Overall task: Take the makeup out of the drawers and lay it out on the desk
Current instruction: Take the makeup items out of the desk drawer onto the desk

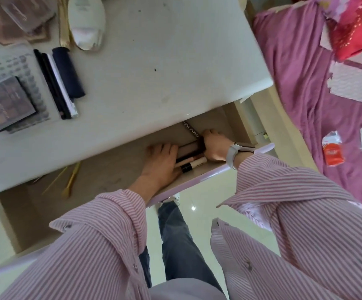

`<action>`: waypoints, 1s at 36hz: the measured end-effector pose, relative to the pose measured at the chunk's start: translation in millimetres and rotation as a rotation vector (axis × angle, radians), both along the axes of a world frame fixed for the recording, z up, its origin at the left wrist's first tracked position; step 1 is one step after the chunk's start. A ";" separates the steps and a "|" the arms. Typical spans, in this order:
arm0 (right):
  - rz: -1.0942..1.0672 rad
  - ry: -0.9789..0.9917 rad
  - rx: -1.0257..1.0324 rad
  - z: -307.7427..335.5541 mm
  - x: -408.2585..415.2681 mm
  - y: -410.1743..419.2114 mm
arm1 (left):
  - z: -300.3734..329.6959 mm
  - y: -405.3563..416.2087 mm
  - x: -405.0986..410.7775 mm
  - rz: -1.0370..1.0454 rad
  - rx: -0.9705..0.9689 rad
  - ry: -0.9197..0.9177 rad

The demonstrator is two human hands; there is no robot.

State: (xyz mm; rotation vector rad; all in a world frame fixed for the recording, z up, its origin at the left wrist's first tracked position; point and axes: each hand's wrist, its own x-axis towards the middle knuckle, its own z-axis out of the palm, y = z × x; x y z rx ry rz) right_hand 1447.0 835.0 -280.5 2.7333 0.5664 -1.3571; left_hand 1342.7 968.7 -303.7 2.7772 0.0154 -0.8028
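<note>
The drawer (102, 167) under the white desk (154, 61) is pulled open. Both hands are inside it at its right end. My left hand (161, 162) lies over a bundle of makeup tubes and sticks (192, 158), fingers curled round their left ends. My right hand (215, 146) grips the bundle's right ends, next to a long dark box with lettering (189, 129) partly hidden under the desk edge. Thin gold-handled brushes (71, 178) lie at the drawer's left. Palettes (6, 102), a dark tube (68, 72), pencils and a white tube (87, 22) lie on the desk's left part.
A bed with a purple sheet (305, 83) stands to the right, strewn with papers, a red packet (332, 153) and a red cloth. Pale glossy floor tiles and my legs show below the drawer's lilac front (199, 177).
</note>
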 end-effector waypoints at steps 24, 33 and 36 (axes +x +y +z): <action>0.111 0.144 0.013 -2.2 -6.8 2.3 | 10.0 17.1 -13.0 0.158 -0.066 0.134; 0.391 -0.174 0.068 1.2 -21.6 13.8 | 31.9 64.6 -61.2 0.184 -0.061 0.166; 0.522 -0.260 0.082 -1.9 -30.3 23.5 | 40.5 75.0 -72.9 0.180 -0.009 0.141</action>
